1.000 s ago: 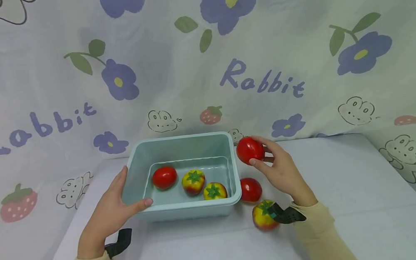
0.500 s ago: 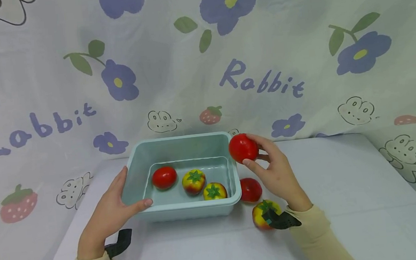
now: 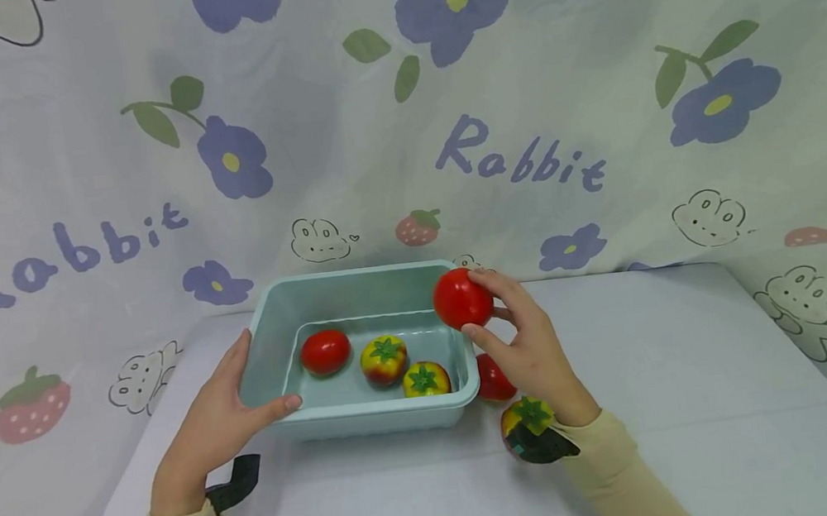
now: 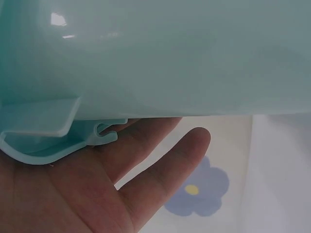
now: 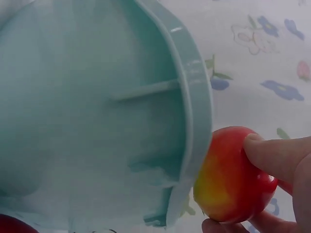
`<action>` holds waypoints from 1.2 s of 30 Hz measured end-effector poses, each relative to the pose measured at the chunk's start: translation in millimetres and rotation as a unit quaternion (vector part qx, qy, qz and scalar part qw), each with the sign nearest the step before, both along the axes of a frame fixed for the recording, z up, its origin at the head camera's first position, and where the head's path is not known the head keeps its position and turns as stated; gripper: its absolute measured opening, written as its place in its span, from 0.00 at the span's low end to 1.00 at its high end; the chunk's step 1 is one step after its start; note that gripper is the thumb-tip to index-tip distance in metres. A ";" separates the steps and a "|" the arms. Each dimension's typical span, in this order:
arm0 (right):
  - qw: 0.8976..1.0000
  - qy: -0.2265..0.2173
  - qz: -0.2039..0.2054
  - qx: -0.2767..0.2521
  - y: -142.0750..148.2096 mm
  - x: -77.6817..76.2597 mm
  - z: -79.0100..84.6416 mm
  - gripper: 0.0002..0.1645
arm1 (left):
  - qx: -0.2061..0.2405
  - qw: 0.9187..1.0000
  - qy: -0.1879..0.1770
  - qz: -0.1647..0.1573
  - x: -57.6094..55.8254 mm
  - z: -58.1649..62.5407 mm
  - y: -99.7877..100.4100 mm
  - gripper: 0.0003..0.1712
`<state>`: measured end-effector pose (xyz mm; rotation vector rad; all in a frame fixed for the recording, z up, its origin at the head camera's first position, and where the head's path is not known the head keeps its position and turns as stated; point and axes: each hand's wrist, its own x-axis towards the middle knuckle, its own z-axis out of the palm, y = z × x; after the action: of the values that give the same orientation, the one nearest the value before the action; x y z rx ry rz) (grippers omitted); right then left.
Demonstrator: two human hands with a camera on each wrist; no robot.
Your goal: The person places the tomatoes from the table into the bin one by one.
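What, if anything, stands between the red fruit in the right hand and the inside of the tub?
Nothing visible blocks it. The right hand holds the red fruit up at the right rim, seemingly above it, and the tub is open on top. The three fruits inside lie lower, on its floor.

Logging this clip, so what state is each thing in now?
bin: upright, uncovered, partly filled
left hand: on the bin's left side, thumb over near rim
right hand: gripping the raised red fruit
raised red fruit: held at the bin's right rim
inner red fruit: lying in bin
inner yellow-red fruits: in bin, green tops up
outer red fruit: on table, partly hidden
outer yellow-red fruit: same
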<state>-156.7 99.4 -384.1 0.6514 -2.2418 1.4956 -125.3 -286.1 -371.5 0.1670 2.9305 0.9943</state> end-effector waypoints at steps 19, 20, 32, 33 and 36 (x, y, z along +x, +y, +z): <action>1.000 0.009 0.006 0.016 -19.9 -2.2 -7.2 0.38 | -0.001 1.000 -0.003 0.001 -0.6 -1.5 -0.8 0.70; 1.000 0.010 0.007 0.015 -20.7 -2.2 -7.2 0.38 | -0.001 1.000 -0.002 0.001 -0.5 -1.4 -1.0 0.70; 1.000 0.006 0.003 0.019 -29.0 -1.5 -14.4 0.37 | -0.004 1.000 -0.004 0.004 -1.1 -1.8 -0.5 0.70; 1.000 0.005 0.001 0.021 -29.1 -1.2 -14.4 0.37 | -0.004 1.000 -0.004 0.004 -1.1 -1.9 -0.5 0.70; 1.000 0.004 0.000 0.025 -29.1 -0.9 -13.8 0.38 | -0.004 1.000 -0.005 0.004 -1.3 -2.0 -1.0 0.70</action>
<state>-157.6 70.3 -398.0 0.6703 -2.2790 1.4380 -126.6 -287.1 -373.5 0.1509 2.9271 0.9817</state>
